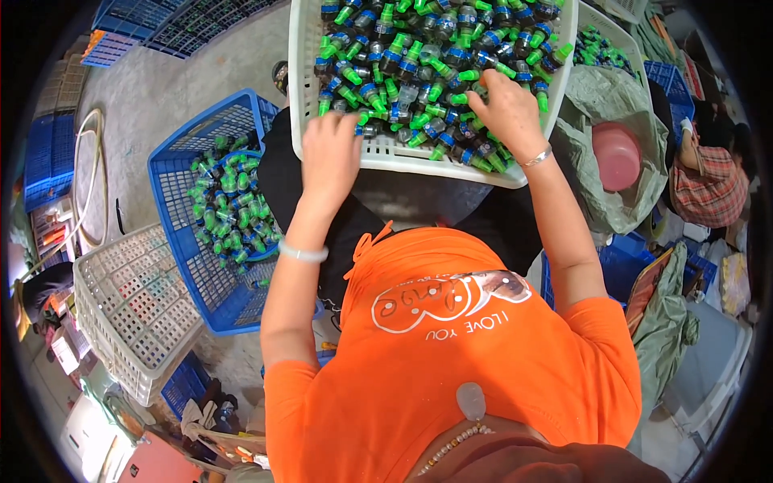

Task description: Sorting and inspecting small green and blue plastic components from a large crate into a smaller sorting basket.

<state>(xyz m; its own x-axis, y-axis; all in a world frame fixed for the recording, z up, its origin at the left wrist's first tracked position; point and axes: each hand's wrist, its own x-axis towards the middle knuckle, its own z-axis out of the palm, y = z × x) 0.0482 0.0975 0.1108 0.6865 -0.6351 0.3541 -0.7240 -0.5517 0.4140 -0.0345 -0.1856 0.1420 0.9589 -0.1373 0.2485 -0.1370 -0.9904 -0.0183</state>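
Note:
A white plastic basket (pixel 299 80) in front of me is heaped with small dark and clear bottles (pixel 435 60) that have bright green tops and blue bands. My left hand (pixel 330 153) reaches over the basket's near left corner, its fingertips against the bottles there. Those fingertips are slightly blurred, and whether anything is in them is hidden. Over the right part of the heap is my right hand (pixel 511 117), thumb and forefinger apart, with green tops close by the fingertips. No bottle shows clearly held in it.
At my left, a blue basket (pixel 173 209) holds more green-topped pieces, beside stacked white crates (pixel 133 298). On the right, a pink basin (pixel 616 157) sits in a pale green sack (pixel 592 101), and another person (pixel 713 189) in a checked shirt is nearby. Blue crates (pixel 217 36) stand far left.

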